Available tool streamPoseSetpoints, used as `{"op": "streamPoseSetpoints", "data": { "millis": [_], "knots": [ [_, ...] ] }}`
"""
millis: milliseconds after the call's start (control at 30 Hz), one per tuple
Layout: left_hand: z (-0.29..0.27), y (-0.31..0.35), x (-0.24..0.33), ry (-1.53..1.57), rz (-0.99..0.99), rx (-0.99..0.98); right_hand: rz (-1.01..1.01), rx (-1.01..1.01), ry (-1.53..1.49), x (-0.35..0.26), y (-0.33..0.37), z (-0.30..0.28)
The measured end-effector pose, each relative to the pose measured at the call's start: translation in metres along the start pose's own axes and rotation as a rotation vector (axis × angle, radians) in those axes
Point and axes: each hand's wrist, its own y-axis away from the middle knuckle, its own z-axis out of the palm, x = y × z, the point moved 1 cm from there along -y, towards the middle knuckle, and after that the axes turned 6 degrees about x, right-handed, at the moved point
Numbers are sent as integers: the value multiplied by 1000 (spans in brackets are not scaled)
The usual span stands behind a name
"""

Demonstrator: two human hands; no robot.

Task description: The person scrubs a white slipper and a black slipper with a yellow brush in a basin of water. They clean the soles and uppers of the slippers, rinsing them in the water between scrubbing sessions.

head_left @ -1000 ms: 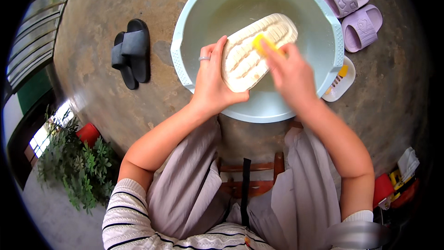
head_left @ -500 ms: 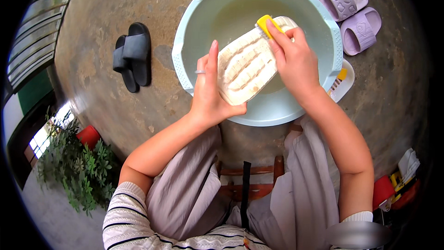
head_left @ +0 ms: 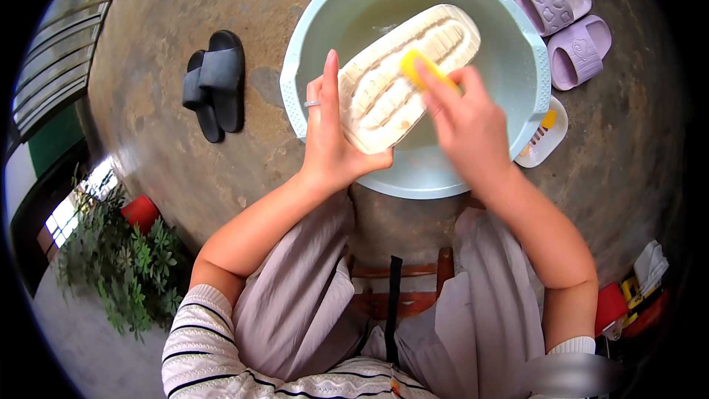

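Note:
Over a pale blue basin (head_left: 443, 186) holding murky water, a cream-coloured slipper (head_left: 377, 114) is tilted with its ridged sole facing up. My left hand (head_left: 329, 129) grips its near left end, thumb along the lower edge and fingers at the side. A ring circles one finger. In my right hand (head_left: 469, 122), slightly blurred, is a small yellow scrubbing brush (head_left: 421, 70), pressed against the middle of the sole. The brush's bristles are hidden. The slipper's upper side is out of sight.
Right of the basin lie purple slides (head_left: 580, 52) and a white dish (head_left: 550, 140) with a yellow item. Dark slides (head_left: 221, 77) rest on the concrete floor at left. A leafy plant (head_left: 133, 266) stands lower left, and a red container (head_left: 609, 307) lower right.
My right hand has drawn the yellow brush from the sole's far end down and left to its middle. The slipper's far end now shows fully; my left hand keeps its grip.

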Motion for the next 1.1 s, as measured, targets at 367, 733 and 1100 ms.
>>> {"op": "streamPoseSetpoints", "data": {
  "millis": [367,733,1100],
  "knots": [
    [-4,0,1,21,-37,18,-85,-89,-80,-9,13,-9],
    [1,6,14,32,-182,59,188,281,-681,18,-29,10],
    [0,-11,-9,397,-402,-165,361,24,-1261,19,-28,-8]
  ]
}}
